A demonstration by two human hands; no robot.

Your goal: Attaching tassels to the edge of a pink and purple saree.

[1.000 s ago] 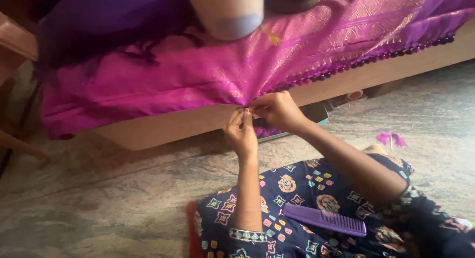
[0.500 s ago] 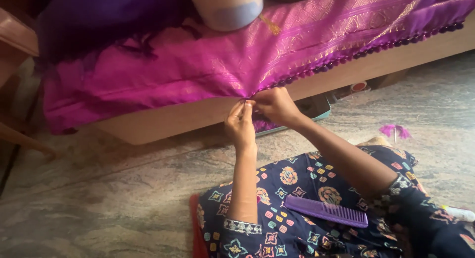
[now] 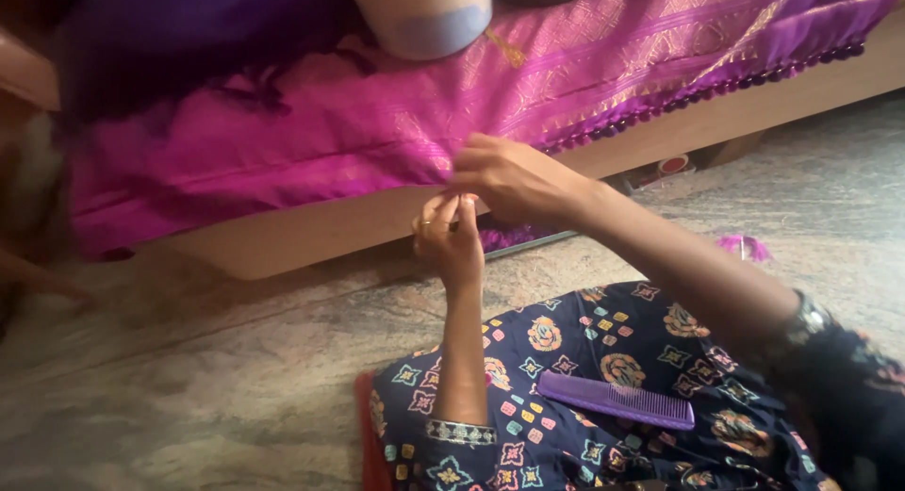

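A magenta silk cloth (image 3: pixel 311 142) with gold woven bands lies draped over a low wooden platform (image 3: pixel 311 232). Its hanging edge carries a row of small dark tassels (image 3: pixel 716 88). My right hand (image 3: pixel 514 180) pinches that edge at the middle of the view. Just below it, my left hand (image 3: pixel 448 238) pinches thin threads of the same edge with its fingertips; the two hands touch. A purple comb (image 3: pixel 617 400) rests on my lap, on dark blue patterned fabric (image 3: pixel 566 350).
A pale round container (image 3: pixel 424 15) stands on the cloth at the top. A loose purple tassel (image 3: pixel 745 247) lies on the stone floor (image 3: pixel 189 378) to the right. Small boxes (image 3: pixel 674 166) sit under the platform. A red mat edge (image 3: pixel 370 444) shows beneath me.
Both hands stay pinched at the cloth's edge; the view has shifted slightly, and my left hand sits a little lower under the right hand.
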